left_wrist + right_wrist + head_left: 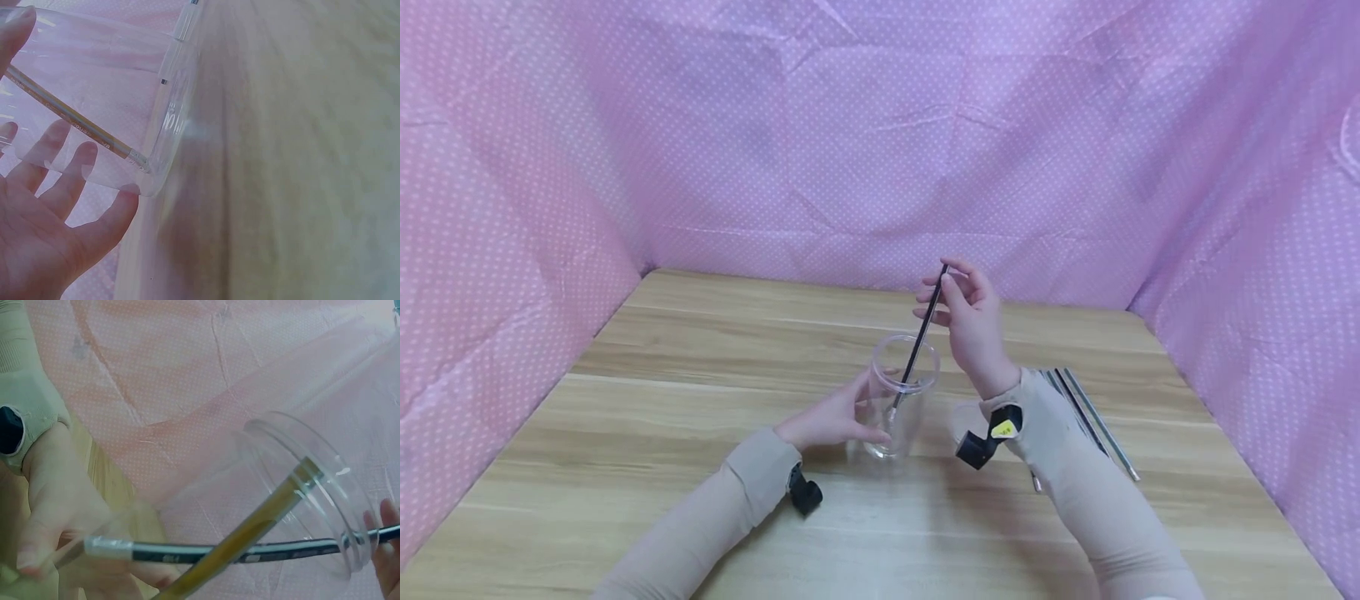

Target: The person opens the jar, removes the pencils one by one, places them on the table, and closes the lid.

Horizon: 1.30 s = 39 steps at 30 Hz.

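My left hand (842, 412) grips a clear jar (898, 442) from its left side, thumb in front; the jar stands upright on the table. In the left wrist view several fingers (78, 175) show along its wall. My right hand (973, 321) pinches the upper end of a dark pencil (922, 333) above the rim. The pencil slants down through the mouth, with its silver end (109, 547) inside near the bottom. A gold-brown strip (250, 534) crosses the pencil in the right wrist view. In the left wrist view the pencil (81, 125) looks gold and grey.
Several dark and silvery pencils (1105, 429) lie side by side on the wooden table (685, 367), partly hidden by the right sleeve. A clear round thing (964, 417) sits beside the right wrist camera (976, 450). Pink dotted cloth (880, 150) walls the back and sides.
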Motion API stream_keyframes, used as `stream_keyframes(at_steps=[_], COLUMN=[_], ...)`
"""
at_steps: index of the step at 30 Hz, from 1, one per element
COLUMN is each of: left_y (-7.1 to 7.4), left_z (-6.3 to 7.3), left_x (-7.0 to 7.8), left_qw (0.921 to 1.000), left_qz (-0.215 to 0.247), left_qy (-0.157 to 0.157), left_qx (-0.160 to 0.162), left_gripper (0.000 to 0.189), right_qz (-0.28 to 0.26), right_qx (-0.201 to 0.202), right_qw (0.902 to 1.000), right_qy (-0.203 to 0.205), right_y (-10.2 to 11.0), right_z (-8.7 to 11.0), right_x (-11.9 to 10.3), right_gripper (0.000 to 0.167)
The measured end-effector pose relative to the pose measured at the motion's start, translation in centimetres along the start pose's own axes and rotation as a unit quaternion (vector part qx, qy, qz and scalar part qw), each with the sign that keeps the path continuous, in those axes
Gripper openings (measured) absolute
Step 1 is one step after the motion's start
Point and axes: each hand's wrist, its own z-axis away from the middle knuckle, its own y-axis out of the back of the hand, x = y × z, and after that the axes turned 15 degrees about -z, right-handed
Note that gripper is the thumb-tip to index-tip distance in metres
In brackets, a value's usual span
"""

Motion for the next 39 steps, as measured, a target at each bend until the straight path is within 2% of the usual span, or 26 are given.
stream_keyframes(at_steps=[7, 15, 20, 24, 29, 32, 35, 39], left_y=[0.3, 0.4, 0.4, 0.4, 0.4, 0.3, 0.2, 0.0], left_z=[0.1, 0.0, 0.1, 0.2, 0.3, 0.4, 0.5, 0.4], left_x=[0.5, 0.4, 0.5, 0.6, 0.7, 0.8, 0.7, 0.6], left_qw=[1.0000, 1.0000, 1.0000, 1.0000, 1.0000, 1.0000, 0.9999, 0.9999], left_qz=[0.007, -0.008, -0.006, 0.002, -0.003, -0.004, -0.009, -0.015], left_qy=[0.000, -0.003, -0.003, -0.004, 0.004, 0.008, 0.008, 0.001], left_qx=[-0.001, 0.000, 0.000, 0.001, 0.001, 0.001, 0.001, 0.000], left_gripper=[0.097, 0.098, 0.097, 0.098, 0.099, 0.098, 0.098, 0.097], right_qz=[-0.066, -0.165, -0.195, -0.195, -0.143, -0.101, -0.070, 0.031], right_qx=[0.069, 0.123, 0.128, 0.109, 0.060, 0.034, 0.025, 0.008], right_qw=[0.9951, 0.9786, 0.9718, 0.9709, 0.9772, 0.9811, 0.9821, 0.9818], right_qy=[0.027, -0.016, -0.033, -0.087, -0.145, -0.161, -0.173, -0.187], right_y=[0.5, 1.9, 2.6, 3.4, 5.6, 7.3, 9.3, 12.1], right_z=[-1.1, -2.4, -3.2, -3.4, -3.0, -2.6, -2.2, -1.4], right_x=[-0.2, -1.2, -2.7, -3.7, -3.9, -3.6, -3.3, -2.8], right_gripper=[0.022, 0.018, 0.016, 0.014, 0.017, 0.021, 0.021, 0.014])
